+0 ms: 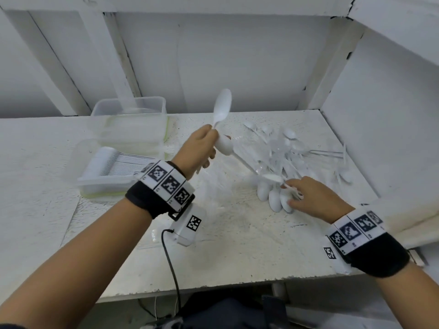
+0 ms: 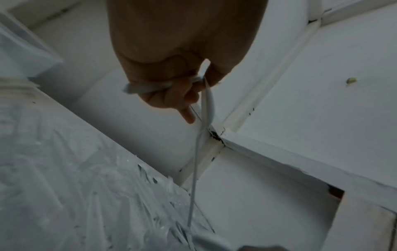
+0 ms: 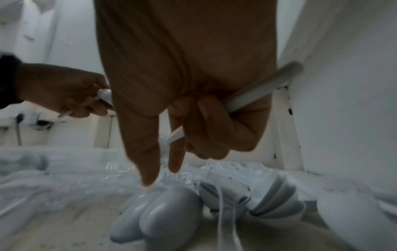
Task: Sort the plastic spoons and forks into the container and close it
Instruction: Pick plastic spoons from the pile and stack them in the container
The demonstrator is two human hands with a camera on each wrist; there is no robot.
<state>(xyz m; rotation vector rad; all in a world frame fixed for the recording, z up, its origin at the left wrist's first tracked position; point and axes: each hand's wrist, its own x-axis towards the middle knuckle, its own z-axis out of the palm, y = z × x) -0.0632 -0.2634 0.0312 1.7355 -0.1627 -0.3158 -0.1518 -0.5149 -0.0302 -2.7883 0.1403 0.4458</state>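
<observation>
On the white worktop (image 1: 237, 233), two clear containers are seen toward the left edge: one empty tub (image 1: 129, 119) near the back edge, and in front of it a lower container (image 1: 107, 170) in which a row of white cutlery is already stacked on edge. One loose heap of plastic spoons and forks (image 1: 292, 153) is spread toward the right rear corner; its pieces are too tangled and blurred to be counted. At the near side of the heap, three spoon bowls (image 1: 273, 198) can be made out lying side by side, bowls down.

Two spoons are gripped in the left hand (image 1: 202, 148), raised above the middle of the worktop: the upper spoon (image 1: 222, 106) stands up from the fist with its bowl toward the back wall, and the lower spoon (image 1: 234, 153) slants down and right, its handle reaching toward the heap. In the left wrist view the fingers (image 2: 187, 96) are curled round both handles.

The right hand (image 1: 308, 198) is lowered onto the near edge of the heap, just beside the three bowls. One white handle (image 3: 257, 91) is held across its palm by curled fingers (image 3: 214, 124), while the thumb and forefinger are extended down toward the bowls.
</observation>
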